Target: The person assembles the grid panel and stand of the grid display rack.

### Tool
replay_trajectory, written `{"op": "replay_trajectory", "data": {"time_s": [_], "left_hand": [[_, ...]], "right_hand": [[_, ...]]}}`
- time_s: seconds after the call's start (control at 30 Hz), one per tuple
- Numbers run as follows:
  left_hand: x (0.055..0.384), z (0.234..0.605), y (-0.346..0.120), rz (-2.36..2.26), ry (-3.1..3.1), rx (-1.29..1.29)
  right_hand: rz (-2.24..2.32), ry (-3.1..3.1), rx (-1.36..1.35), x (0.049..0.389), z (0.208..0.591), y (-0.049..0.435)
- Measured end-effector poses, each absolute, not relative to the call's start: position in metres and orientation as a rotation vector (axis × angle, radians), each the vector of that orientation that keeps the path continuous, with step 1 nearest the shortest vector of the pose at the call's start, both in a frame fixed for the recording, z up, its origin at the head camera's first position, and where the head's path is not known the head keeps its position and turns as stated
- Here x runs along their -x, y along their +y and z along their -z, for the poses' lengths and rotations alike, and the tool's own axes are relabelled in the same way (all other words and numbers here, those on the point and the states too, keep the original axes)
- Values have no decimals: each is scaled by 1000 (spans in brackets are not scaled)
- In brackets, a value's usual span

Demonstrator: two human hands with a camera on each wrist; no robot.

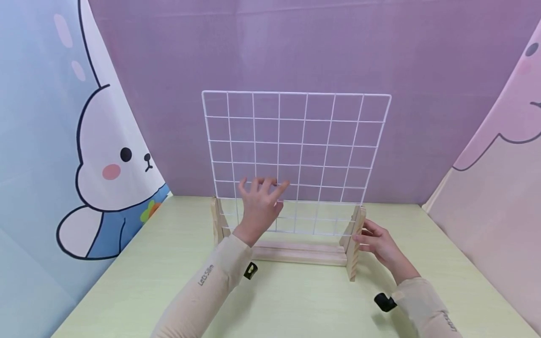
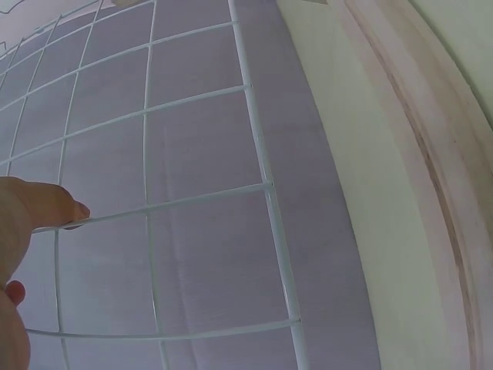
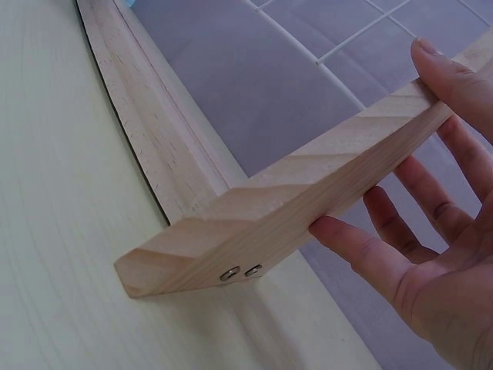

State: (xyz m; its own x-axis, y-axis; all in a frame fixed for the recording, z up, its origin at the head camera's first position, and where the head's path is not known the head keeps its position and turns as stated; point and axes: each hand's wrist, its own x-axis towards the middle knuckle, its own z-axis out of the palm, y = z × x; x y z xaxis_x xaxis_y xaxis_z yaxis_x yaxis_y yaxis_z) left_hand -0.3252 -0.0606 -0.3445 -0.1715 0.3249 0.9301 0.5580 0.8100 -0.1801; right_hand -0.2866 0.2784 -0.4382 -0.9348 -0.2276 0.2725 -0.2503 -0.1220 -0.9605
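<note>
A white wire grid panel (image 1: pixel 279 142) stands upright between the two wooden side pieces of a stand. My left hand (image 1: pixel 261 206) is at its lower left part, fingers bent at a crosswise wire; in the left wrist view a fingertip (image 2: pixel 65 208) lies along that wire. The panel's bottom rod (image 2: pixel 266 181) runs apart from the wooden base bar (image 2: pixel 431 139) in that view. My right hand (image 1: pixel 378 243) holds the stand's right side piece (image 3: pixel 254 204), thumb on its narrow edge, other fingertips against its outer face. Two metal fasteners (image 3: pixel 240 272) show near its foot.
The stand is on a pale yellow-green table (image 1: pixel 296 300). Its left side piece (image 1: pixel 217 218) rises beyond my left forearm. A purple backdrop (image 1: pixel 169 56) hangs behind, with printed cartoon cloth (image 1: pixel 122 188) at both sides. A small black device (image 1: pixel 384 302) sits by my right wrist.
</note>
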Motion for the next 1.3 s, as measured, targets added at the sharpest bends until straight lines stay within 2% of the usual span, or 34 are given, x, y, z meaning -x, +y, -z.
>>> {"op": "replay_trajectory", "data": {"time_s": [1.3], "left_hand": [[326,387,-61,244,-1817,677]], "right_hand": [[-2269,-2065,-576,288,441,280]]}}
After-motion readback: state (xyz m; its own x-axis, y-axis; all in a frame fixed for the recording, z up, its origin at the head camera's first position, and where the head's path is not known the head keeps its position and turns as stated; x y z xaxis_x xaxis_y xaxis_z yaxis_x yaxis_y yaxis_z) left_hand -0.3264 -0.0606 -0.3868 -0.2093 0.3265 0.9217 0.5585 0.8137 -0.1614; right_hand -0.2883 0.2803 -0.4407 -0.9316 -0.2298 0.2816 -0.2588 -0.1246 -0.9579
